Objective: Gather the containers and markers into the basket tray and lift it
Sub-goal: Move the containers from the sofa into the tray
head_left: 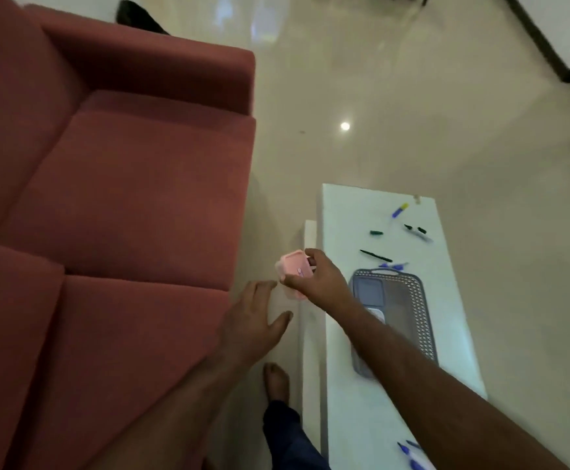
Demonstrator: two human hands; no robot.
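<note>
White bench (pixel 446 300) at 4 o'clock w/ grey basket tray (pixel 409 300), markers (pixel 376 256) scattered; red sofa (pixel 107 198) 9 o'clock, glossy floor (pixel 412 113). Right hand (pixel 317 283) grasping pink container (pixel 292 271); left hand (pixel 253 320) released.

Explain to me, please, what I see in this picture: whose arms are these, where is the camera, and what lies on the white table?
The camera sits on a person's head and looks down, so both arms are that person's own. The right hand grips a small pink container, beside the white table. The left hand is open and holds nothing. On the table lies a grey basket tray, with something pale already inside. Several markers lie scattered beyond it, and more at the near end. A red sofa stands on the left.
</note>
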